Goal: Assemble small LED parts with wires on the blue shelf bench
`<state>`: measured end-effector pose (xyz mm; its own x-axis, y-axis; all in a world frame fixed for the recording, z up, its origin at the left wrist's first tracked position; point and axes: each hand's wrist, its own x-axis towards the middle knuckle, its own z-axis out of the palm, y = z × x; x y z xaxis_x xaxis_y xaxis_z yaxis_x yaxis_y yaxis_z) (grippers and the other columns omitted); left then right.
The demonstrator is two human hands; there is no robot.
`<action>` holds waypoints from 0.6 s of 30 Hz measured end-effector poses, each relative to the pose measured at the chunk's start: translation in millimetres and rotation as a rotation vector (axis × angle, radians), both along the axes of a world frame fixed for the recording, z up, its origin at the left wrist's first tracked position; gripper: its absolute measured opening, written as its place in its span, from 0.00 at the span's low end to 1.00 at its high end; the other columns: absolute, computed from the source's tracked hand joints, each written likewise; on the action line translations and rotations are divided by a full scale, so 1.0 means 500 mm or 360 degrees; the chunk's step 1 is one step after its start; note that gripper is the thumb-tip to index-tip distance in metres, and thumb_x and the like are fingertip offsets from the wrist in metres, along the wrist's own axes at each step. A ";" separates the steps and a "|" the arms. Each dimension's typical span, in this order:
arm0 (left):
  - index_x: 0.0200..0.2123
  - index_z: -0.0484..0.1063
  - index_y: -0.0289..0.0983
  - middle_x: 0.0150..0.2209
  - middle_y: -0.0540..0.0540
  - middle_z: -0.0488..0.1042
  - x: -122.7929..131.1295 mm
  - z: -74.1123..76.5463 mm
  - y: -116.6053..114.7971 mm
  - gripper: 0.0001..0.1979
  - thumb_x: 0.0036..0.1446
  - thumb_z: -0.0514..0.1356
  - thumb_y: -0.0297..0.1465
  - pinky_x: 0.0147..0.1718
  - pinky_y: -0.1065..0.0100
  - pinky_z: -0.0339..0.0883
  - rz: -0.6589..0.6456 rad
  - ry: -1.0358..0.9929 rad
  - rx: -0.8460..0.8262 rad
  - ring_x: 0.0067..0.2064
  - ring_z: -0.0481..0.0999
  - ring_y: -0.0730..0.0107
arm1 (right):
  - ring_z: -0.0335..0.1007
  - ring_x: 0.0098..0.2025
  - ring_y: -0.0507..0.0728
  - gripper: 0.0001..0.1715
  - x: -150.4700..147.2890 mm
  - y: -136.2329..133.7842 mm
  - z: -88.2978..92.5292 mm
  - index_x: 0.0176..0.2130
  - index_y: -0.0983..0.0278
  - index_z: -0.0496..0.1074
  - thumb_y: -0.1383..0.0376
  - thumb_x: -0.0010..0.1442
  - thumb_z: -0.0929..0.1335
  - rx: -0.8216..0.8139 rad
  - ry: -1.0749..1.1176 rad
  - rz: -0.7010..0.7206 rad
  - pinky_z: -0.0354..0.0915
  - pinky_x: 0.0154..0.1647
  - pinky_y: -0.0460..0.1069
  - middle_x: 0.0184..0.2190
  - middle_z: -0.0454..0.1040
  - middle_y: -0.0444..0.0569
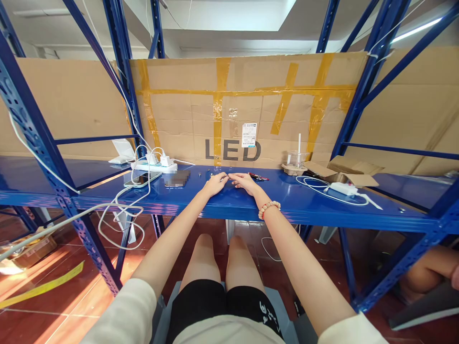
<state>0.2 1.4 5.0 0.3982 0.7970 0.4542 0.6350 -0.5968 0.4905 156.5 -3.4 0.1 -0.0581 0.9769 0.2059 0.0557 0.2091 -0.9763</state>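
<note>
My left hand (215,183) and my right hand (242,182) meet over the blue metal shelf (283,203), fingertips nearly touching. Both are closed in a pinch around something small and dark that I cannot make out. A few tiny parts (200,175) lie on the shelf just left of my left hand. Beyond my right hand rests a dark, slim tool with red on it (258,177); its exact kind is unclear. A beaded bracelet (269,209) circles my right wrist.
A white power strip (154,166) with chargers and looping cables stands at left, near a phone (138,180). To the right are a plastic cup (296,158), an opened cardboard box (344,172) and a white adapter (343,188). A cardboard sheet (172,114) stands behind.
</note>
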 end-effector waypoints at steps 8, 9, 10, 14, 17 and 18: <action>0.41 0.68 0.41 0.41 0.47 0.73 -0.001 0.001 0.002 0.16 0.58 0.45 0.38 0.45 0.62 0.62 -0.0020 0.0018 0.0005 0.42 0.71 0.64 | 0.67 0.30 0.48 0.12 -0.001 -0.003 0.003 0.33 0.64 0.76 0.60 0.48 0.70 -0.0004 0.0029 -0.0048 0.62 0.23 0.40 0.38 0.74 0.51; 0.41 0.68 0.41 0.40 0.47 0.74 -0.001 0.001 0.002 0.16 0.58 0.45 0.39 0.44 0.62 0.62 -0.0018 0.0013 -0.0001 0.41 0.71 0.65 | 0.67 0.30 0.48 0.12 -0.001 -0.004 0.004 0.33 0.64 0.76 0.60 0.48 0.70 -0.0009 0.0041 -0.0056 0.62 0.23 0.40 0.38 0.74 0.51; 0.41 0.68 0.41 0.39 0.47 0.74 -0.001 0.000 0.003 0.16 0.58 0.45 0.39 0.43 0.62 0.62 -0.0020 0.0009 -0.0005 0.40 0.71 0.65 | 0.67 0.30 0.48 0.12 -0.001 -0.006 0.006 0.34 0.64 0.75 0.60 0.49 0.70 -0.0013 0.0054 -0.0060 0.62 0.23 0.40 0.39 0.74 0.51; 0.41 0.68 0.40 0.33 0.47 0.73 -0.001 -0.002 0.007 0.17 0.58 0.45 0.40 0.40 0.64 0.63 -0.0022 0.0004 0.0003 0.37 0.71 0.66 | 0.67 0.31 0.48 0.13 -0.001 -0.010 0.009 0.35 0.64 0.75 0.61 0.49 0.70 -0.0024 0.0084 -0.0047 0.61 0.24 0.40 0.40 0.74 0.51; 0.40 0.68 0.40 0.30 0.48 0.72 -0.001 -0.002 0.010 0.17 0.58 0.45 0.41 0.38 0.65 0.63 0.0001 0.0018 0.0000 0.35 0.71 0.67 | 0.66 0.32 0.47 0.12 0.000 -0.014 0.010 0.35 0.64 0.76 0.62 0.48 0.70 -0.0024 0.0076 -0.0018 0.60 0.25 0.39 0.40 0.73 0.50; 0.40 0.68 0.40 0.29 0.48 0.72 -0.002 -0.002 0.010 0.17 0.58 0.45 0.41 0.38 0.65 0.63 0.0005 0.0017 -0.0004 0.35 0.71 0.67 | 0.66 0.33 0.47 0.12 0.001 -0.015 0.009 0.35 0.63 0.76 0.62 0.48 0.71 -0.0017 0.0066 -0.0009 0.60 0.25 0.39 0.40 0.73 0.49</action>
<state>-0.6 6.4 3.8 0.4004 0.7994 0.4479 0.6422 -0.5935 0.4852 157.1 -10.8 4.7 -0.0444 0.9793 0.1975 0.0162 0.1983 -0.9800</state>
